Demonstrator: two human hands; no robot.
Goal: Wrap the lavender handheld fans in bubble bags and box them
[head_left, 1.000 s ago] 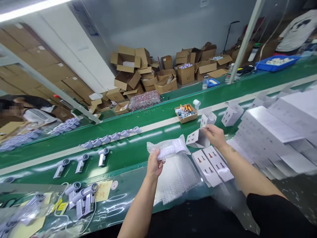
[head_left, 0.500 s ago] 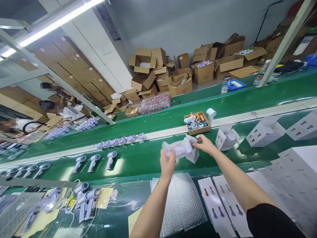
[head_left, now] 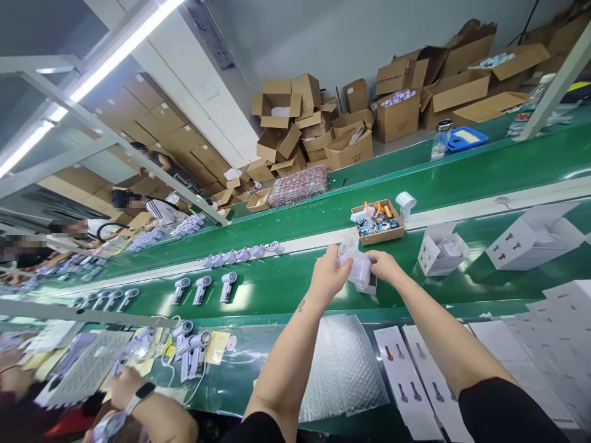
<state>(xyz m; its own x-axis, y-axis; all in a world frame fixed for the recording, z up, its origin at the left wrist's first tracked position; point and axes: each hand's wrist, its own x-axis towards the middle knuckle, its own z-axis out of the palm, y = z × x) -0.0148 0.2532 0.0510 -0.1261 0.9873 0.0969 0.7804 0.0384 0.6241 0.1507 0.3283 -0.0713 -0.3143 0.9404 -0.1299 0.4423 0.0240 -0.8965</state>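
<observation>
Fans [head_left: 228, 287] lay at left on the green belt [head_left: 277, 295], and a co-worker's hand [head_left: 127, 389], wearing a watch, had come into view below them. At the middle, the left hand [head_left: 329, 271] pinched the bubble-wrapped bundle [head_left: 359, 269], which had swung from nearly level to steeply tipped, so it now covered most of the small white box [head_left: 372, 287]. The right hand [head_left: 384, 268] seemed to pinch that box's edge, though the bundle hid the contact. Further right, two open boxes [head_left: 433, 261] stood on the belt.
</observation>
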